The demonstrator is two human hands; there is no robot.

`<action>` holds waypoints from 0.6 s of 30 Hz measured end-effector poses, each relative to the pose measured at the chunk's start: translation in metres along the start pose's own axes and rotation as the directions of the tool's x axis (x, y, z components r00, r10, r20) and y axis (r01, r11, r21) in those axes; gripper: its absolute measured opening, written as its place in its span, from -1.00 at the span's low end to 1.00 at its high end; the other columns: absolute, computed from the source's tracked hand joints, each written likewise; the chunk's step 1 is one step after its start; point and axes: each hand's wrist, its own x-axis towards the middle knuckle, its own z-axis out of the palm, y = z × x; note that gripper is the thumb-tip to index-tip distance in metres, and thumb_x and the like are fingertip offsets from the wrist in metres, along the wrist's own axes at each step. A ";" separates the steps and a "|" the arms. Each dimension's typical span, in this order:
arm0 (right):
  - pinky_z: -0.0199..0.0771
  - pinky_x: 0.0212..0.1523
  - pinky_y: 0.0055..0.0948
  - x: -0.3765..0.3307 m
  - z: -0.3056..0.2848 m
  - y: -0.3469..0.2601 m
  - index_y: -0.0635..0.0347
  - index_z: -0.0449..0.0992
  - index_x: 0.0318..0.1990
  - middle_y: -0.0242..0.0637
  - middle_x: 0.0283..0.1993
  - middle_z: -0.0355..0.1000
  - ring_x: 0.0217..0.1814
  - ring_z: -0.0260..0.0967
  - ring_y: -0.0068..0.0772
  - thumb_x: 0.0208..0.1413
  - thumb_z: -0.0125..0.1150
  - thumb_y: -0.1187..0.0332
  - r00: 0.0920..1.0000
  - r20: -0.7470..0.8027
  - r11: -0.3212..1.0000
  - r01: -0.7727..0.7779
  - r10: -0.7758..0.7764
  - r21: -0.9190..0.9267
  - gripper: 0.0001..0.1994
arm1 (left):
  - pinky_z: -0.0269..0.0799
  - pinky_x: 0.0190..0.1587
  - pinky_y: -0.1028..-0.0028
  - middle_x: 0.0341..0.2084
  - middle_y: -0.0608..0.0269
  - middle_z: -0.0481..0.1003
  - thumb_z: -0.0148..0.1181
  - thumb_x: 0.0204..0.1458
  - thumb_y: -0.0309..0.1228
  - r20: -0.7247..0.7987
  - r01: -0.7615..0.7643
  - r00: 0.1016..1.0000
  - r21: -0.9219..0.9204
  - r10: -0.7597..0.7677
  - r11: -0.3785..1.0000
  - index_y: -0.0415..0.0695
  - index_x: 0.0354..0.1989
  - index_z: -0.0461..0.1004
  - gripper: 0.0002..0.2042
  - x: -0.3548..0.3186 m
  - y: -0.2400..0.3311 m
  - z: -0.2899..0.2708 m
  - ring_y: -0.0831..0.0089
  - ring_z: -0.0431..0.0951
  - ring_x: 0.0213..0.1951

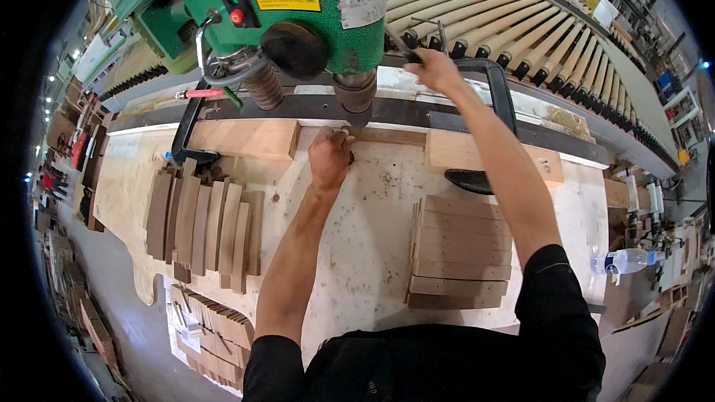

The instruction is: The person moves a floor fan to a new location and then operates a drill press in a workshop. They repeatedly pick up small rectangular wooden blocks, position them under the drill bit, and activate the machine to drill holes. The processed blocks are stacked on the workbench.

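Note:
Below the chuck (354,93) of a green drill press (205,11), my left hand (330,158) is closed on the left end of a narrow brown wood strip (391,136). That strip lies along the fence, between two pale wood blocks (242,138). Whether a drill bit touches it is hidden by my fingers and the chuck. Farther up and to the right, my right hand (438,72) is wrapped round a dark feed lever (402,46) of the press.
Wood slats (201,223) stand in a row at left; stacked slats (462,253) lie at right. Black clamps (500,93) grip the right block (484,158) and the left one. A water bottle (629,260) lies at the right edge. Several rods (536,37) fill a rack behind.

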 end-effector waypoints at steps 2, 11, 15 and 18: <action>0.47 -0.11 -0.04 -0.013 -0.032 0.025 0.05 0.53 -0.03 -0.08 -0.22 0.55 -0.06 0.49 0.04 0.06 0.26 -0.03 0.998 -0.043 0.999 0.042 -0.043 -0.028 -0.56 | 0.46 -0.38 0.25 -0.49 0.06 0.49 0.39 -0.13 -0.45 0.025 0.144 0.990 -0.177 -0.142 0.974 -0.20 -0.42 0.61 -0.87 0.001 0.009 0.003 0.10 0.54 -0.43; 0.47 -0.05 -0.07 0.003 0.014 -0.019 0.04 0.54 0.02 -0.10 -0.08 0.54 0.03 0.47 0.03 0.08 0.28 -0.01 0.999 -0.044 0.999 -0.026 0.025 -0.023 -0.56 | 0.47 -0.37 0.28 -0.50 0.09 0.50 0.40 -0.15 -0.44 -0.016 -0.001 1.000 -0.007 0.001 1.000 -0.21 -0.41 0.61 -0.85 -0.002 -0.021 0.002 0.13 0.56 -0.41; 0.44 -0.01 -0.02 0.035 0.059 -0.028 0.09 0.53 0.03 -0.05 -0.04 0.52 0.06 0.44 0.08 0.07 0.29 0.00 0.988 -0.139 0.993 -0.046 0.061 0.109 -0.53 | 0.46 -0.32 0.22 -0.51 0.11 0.50 0.33 -0.11 -0.45 -0.008 -0.120 0.993 0.054 0.121 0.991 -0.18 -0.44 0.58 -0.91 0.003 -0.005 -0.001 0.10 0.54 -0.38; 0.44 0.03 -0.05 0.032 0.053 -0.015 0.14 0.53 0.04 -0.01 -0.03 0.51 0.08 0.43 0.10 0.04 0.32 -0.01 0.990 -0.128 0.983 -0.032 0.055 0.180 -0.49 | 0.47 -0.26 0.18 -0.51 0.12 0.53 0.29 -0.08 -0.44 -0.013 -0.223 0.975 0.062 0.224 0.973 -0.13 -0.46 0.56 -0.94 0.007 -0.005 0.006 0.07 0.53 -0.34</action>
